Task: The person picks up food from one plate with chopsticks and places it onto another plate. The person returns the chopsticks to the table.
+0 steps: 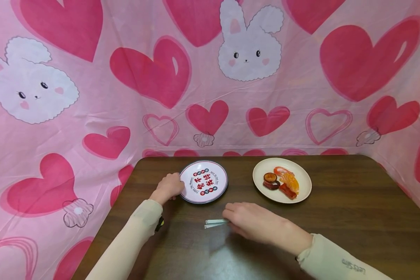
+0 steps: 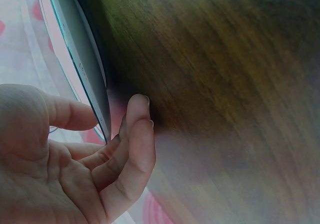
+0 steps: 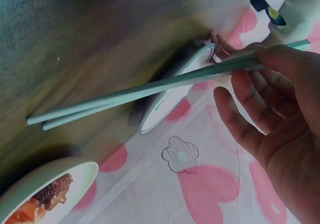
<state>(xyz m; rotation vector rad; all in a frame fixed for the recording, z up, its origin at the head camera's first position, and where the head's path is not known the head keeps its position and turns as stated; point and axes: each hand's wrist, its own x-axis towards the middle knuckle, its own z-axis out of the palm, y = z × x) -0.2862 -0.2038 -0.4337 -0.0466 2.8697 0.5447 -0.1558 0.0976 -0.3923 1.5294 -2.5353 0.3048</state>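
Observation:
At its left edge, a white plate with a blue rim and red lettering is pinched by my left hand. In the left wrist view, the thumb lies on the plate's face and the fingers curl beneath the rim. My right hand pinches a pair of pale green chopsticks above the table, between thumb and fingertips. The right wrist view shows both chopsticks nearly parallel, their thin tips close together and touching no food.
A cream plate at the back right bears several food pieces: orange slices, a reddish strip and a round brown piece. The dark wooden table ends at a pink cloth backdrop.

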